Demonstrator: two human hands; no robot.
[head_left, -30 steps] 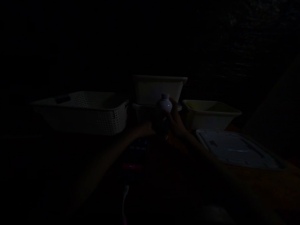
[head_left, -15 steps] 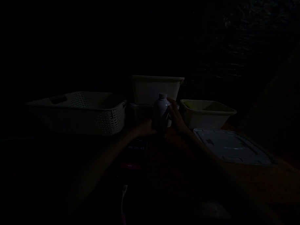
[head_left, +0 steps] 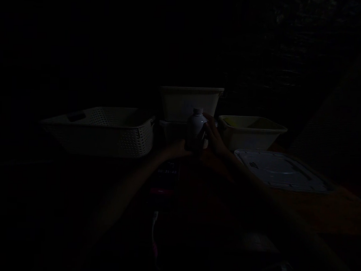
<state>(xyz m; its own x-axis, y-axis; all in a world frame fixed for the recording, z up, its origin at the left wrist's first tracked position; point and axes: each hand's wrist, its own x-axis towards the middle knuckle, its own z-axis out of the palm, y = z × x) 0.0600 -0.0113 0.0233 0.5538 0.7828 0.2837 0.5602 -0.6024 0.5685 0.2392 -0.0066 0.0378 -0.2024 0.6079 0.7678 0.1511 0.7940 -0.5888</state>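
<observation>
The scene is very dark. A pale bottle (head_left: 196, 126) with a ridged screw cap stands upright in the middle of the view, between my two hands. My right hand (head_left: 214, 136) is wrapped against its right side, fingers near the shoulder of the bottle. Low on the left side, my left hand (head_left: 180, 148) grips the bottle, its fingers mostly lost in shadow. Right behind the bottle is a pale tub (head_left: 172, 103), stacked on another pale container (head_left: 170, 130).
A perforated basket (head_left: 109, 143) stands left. To the right are a pale tub (head_left: 248, 140) with something yellowish inside and a flat translucent lid (head_left: 280, 170) on the wooden table (head_left: 314, 211). A phone (head_left: 167, 178) showing a timer and a cable (head_left: 153, 229) lie nearer.
The whole view has shifted slightly, so everything appears a little higher and further right. Both hands stay on the bottle, which remains upright.
</observation>
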